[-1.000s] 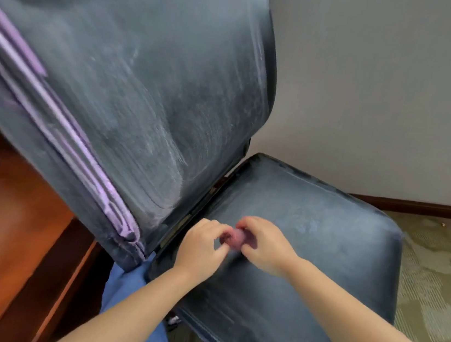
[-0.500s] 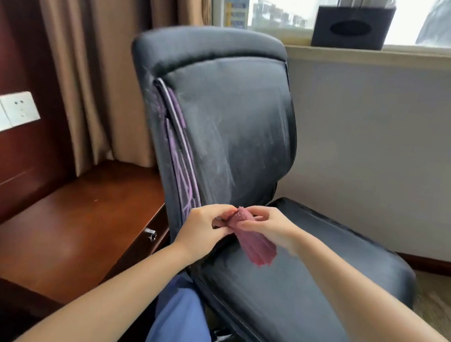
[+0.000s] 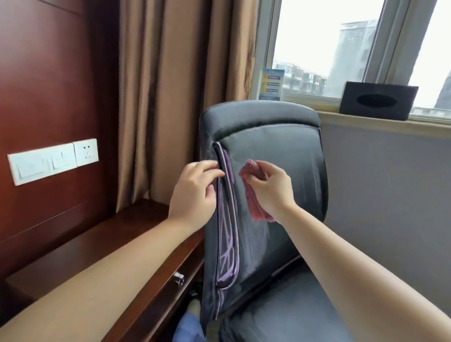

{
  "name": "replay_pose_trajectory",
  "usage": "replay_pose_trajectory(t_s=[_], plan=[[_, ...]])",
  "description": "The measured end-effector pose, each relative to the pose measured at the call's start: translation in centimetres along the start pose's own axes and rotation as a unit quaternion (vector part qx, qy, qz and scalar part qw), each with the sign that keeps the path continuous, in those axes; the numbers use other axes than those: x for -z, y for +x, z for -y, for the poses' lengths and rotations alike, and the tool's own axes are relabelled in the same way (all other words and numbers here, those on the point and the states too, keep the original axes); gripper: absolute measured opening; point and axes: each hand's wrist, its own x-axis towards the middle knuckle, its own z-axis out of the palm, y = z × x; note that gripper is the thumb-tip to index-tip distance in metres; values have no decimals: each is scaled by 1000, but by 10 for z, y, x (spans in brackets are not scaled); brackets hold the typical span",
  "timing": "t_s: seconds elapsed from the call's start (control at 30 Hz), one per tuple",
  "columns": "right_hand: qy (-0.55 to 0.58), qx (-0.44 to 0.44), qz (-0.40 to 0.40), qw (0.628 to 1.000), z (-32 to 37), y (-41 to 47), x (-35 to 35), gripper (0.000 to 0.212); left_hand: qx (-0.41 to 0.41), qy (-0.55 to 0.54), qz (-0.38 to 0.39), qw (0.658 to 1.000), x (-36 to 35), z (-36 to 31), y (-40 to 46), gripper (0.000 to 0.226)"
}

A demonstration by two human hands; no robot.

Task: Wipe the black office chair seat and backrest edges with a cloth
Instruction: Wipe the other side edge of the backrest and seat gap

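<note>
Our right hand pinches the pink cloth at its top between thumb and curled fingers, and the rest of the cloth hangs down against the front of the backrest. Our left hand rests at the backrest's left edge, its fingers fairly straight and laid across the purple piping that runs down that side; it holds nothing that we can see. The black office chair stands just beside the wooden table on our left, its seat low in front of us. Behind the chair hang brown curtains, and a black tissue box sits on the windowsill. A white switch and socket panel is set in the dark wood wall at left.
</note>
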Motion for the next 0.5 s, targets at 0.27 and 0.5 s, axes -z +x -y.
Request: replay_pose_trajectory(t_s=[0.27,0.5], plan=[[-71,67,-2,995,37,61,-26,25,247,-141,55,957,-7,17,55,61],[-150,183,7,972,23,68,-36,22,338,-279,68,896,-17,17,58,69]])
